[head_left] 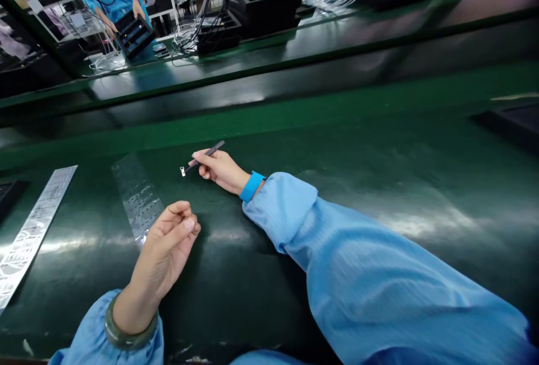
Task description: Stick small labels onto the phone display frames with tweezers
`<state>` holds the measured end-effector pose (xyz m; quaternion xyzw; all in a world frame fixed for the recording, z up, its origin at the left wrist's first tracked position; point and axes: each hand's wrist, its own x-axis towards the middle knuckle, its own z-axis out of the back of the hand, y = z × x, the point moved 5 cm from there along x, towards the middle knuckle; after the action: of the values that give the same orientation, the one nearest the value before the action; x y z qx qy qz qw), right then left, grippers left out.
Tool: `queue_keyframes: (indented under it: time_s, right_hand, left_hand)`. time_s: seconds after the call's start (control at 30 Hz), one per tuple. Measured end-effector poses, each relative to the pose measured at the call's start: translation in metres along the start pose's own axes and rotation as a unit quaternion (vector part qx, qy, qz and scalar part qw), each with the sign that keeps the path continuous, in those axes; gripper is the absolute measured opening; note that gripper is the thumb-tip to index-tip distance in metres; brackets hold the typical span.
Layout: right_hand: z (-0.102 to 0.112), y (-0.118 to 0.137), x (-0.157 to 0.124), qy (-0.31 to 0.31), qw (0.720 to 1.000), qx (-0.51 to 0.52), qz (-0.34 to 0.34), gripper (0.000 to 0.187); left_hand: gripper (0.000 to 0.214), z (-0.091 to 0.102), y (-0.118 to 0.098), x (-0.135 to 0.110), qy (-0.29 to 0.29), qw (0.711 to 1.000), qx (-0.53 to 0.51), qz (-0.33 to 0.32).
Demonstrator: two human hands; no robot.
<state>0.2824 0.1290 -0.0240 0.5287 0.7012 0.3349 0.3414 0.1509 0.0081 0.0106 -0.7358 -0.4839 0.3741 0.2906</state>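
Though tiny, a pale metal piece [182, 171] (squarish) in dark tweezers [206, 156]

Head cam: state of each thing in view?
Right hand: pinching tweezers.
Tweezers: held, tips gripping a small metal part.
Left hand: fingertips pinched together, nothing visible held.
Clear film strip: flat on green bench mat.
Patterned strip: flat, further left.
Black tray: held by a co-worker across the bench.
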Motion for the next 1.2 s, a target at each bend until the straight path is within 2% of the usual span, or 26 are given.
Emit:
queue_keyframes:
  time_s: [0.5, 0.7, 0.87, 1.2]
  right_hand:
    - [0.000, 0.000, 0.000, 0.007, 1.000, -0.014, 0.006, 0.010]
    - [0.001, -0.001, 0.001, 0.014, 1.000, -0.017, 0.012, 0.011]
    - [0.001, -0.002, 0.002, 0.018, 1.000, -0.018, 0.014, 0.012]
    - [0.001, -0.001, 0.001, 0.017, 1.000, -0.020, 0.014, 0.011]
  left_hand:
    - [0.025, -0.007, -0.004, -0.005, 0.065, 0.997, 0.020, -0.025]
    - [0.024, -0.010, -0.002, -0.010, 0.076, 0.995, 0.062, -0.015]
    - [0.018, -0.009, -0.002, -0.012, 0.095, 0.990, 0.098, -0.046]
    - [0.018, -0.002, -0.001, -0.011, 0.067, 0.991, 0.111, -0.039]
